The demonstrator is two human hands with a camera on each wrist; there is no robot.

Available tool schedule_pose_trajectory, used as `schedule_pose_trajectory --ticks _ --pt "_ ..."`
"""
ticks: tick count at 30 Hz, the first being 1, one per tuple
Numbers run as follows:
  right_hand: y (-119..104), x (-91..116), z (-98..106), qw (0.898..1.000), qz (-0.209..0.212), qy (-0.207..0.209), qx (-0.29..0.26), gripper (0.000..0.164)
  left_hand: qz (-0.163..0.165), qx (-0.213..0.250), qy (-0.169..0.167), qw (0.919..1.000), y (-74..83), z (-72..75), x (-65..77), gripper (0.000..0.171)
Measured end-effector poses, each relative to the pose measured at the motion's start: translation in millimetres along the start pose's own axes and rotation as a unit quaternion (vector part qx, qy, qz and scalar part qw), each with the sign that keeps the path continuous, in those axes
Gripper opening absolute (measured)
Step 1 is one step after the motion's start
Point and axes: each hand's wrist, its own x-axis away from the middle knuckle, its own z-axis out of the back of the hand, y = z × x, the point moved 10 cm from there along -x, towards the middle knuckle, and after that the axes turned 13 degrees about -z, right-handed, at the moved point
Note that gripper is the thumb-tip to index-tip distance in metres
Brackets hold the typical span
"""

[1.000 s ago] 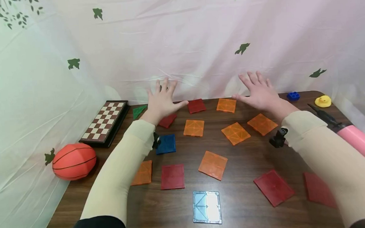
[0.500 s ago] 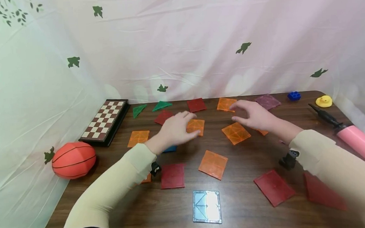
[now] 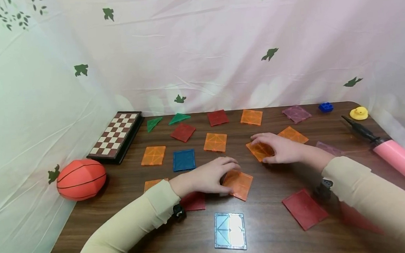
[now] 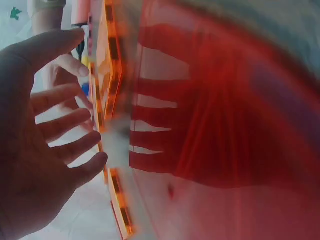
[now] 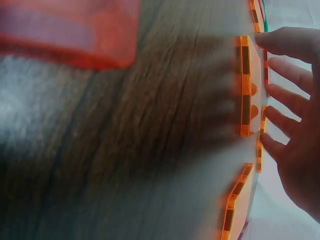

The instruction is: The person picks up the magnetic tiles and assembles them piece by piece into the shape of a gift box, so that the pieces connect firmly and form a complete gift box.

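In the head view my left hand [image 3: 206, 176] hovers at the left edge of an orange square tile [image 3: 242, 183], thumb and fingers parted over it. A red tile [image 3: 197, 204] lies partly hidden beneath that wrist. My right hand [image 3: 280, 147] is above another orange tile [image 3: 257, 153], covering its right part. Both wrist views show loosely bent, spread fingers with nothing between them: the left hand [image 4: 45, 130] beside a large, close red tile [image 4: 225, 210], the right hand [image 5: 300, 115] behind an upright-looking edge of an orange tile [image 5: 245, 85].
More flat tiles lie about the brown table [image 3: 269, 230]: a pale blue one [image 3: 223, 232], a dark blue one [image 3: 184, 160], a red one [image 3: 305, 209], and several others. At the left are a chessboard [image 3: 115, 135] and red ball [image 3: 81, 179]; at the right a pink pump [image 3: 401, 162] and yellow duck [image 3: 358, 113].
Both hands came down from high near the curtain, toward the body and inward, to the two orange tiles. Their fingers bent from widely spread. The tiles have stayed in place.
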Motion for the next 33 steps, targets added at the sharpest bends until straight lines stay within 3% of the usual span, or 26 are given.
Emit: schedule_pose_trajectory --ticks 4,8,16,23,33 --pt "1.9 0.4 -5.1 1.0 -0.014 -0.018 0.008 0.051 -0.031 0.014 -0.025 0.9991 10.4 -12.6 -5.1 0.064" --pt "0.9 0.3 -5.9 0.999 -0.016 -0.017 0.029 0.048 -0.043 -0.004 -0.037 0.9984 16.2 -18.3 -7.5 0.064" --pt "-3.5 5.2 -4.5 0.998 -0.011 0.012 0.067 0.049 0.001 -0.056 -0.018 0.9983 16.0 -13.2 -7.8 0.063" --pt "-9.0 17.4 -12.3 0.996 -0.027 0.017 0.08 0.056 0.048 -0.076 -0.002 0.9959 3.0 -8.2 -7.3 0.061" --pt "-25.1 33.8 -22.0 0.996 -0.03 0.014 0.078 0.054 0.065 -0.072 0.02 0.9951 -8.1 -3.4 -10.2 0.059"
